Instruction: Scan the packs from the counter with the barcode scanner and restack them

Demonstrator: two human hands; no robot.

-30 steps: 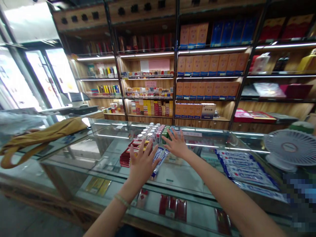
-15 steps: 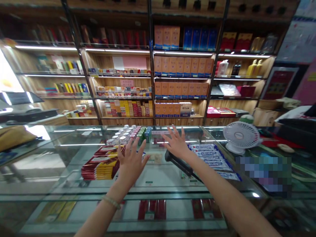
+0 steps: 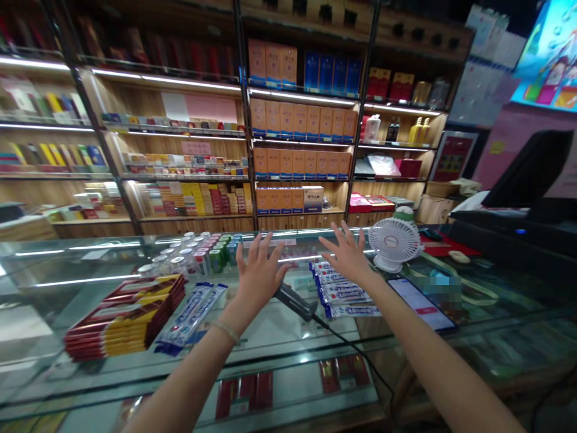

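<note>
My left hand point(image 3: 258, 273) is raised over the glass counter with its fingers spread and nothing in them. Just right of it lies a dark handheld scanner point(image 3: 295, 302) with a cable, its far end partly hidden by that hand. My right hand point(image 3: 349, 255), also spread and holding nothing, hovers over a row of blue-and-white wrapped packets point(image 3: 338, 287). Two more such packets point(image 3: 195, 313) lie left of my left hand. Farther left is a stack of red-and-yellow packs point(image 3: 128, 316). Whether either hand touches anything below it, I cannot tell.
Several small cans and clear-lidded containers point(image 3: 178, 261) stand at the back of the glass counter point(image 3: 279, 328). A white fan point(image 3: 394, 243) and a phone point(image 3: 419, 304) are on the right, with a dark monitor point(image 3: 529, 171) beyond. Stocked shelves point(image 3: 300, 141) line the wall.
The view has swung right, so the counter goods appear farther left. Two blue-and-white packets left of my left hand and the phone now show clearly. Both hands stay raised and spread.
</note>
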